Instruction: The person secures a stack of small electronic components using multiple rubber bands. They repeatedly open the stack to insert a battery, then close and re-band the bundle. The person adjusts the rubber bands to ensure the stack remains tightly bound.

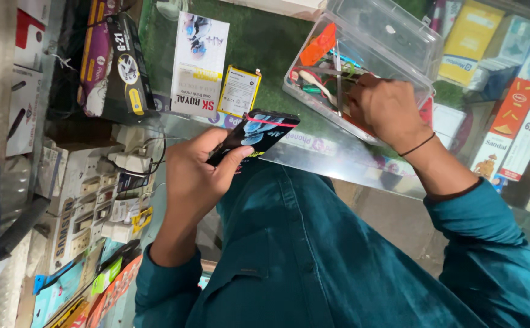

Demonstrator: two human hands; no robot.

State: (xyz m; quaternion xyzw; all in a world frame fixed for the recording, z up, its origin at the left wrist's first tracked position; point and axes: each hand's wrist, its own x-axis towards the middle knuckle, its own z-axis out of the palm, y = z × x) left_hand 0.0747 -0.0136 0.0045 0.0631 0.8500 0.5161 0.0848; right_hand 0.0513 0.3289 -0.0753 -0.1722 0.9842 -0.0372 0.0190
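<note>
The left hand (195, 173) grips a phone (254, 135), fingers curled around it, above the glass counter (338, 161). The right hand (383, 109) reaches into a clear box (362, 54), fingers pinched among small tools (322, 76); what they hold is unclear.

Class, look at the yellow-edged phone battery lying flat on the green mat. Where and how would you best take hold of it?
Take the phone battery by its two long edges, coming straight down from above. It is a thin flat slab lying on the green mat, so only the edges offer a grip. The white card crowds one side, so start at the freer edge.
</note>
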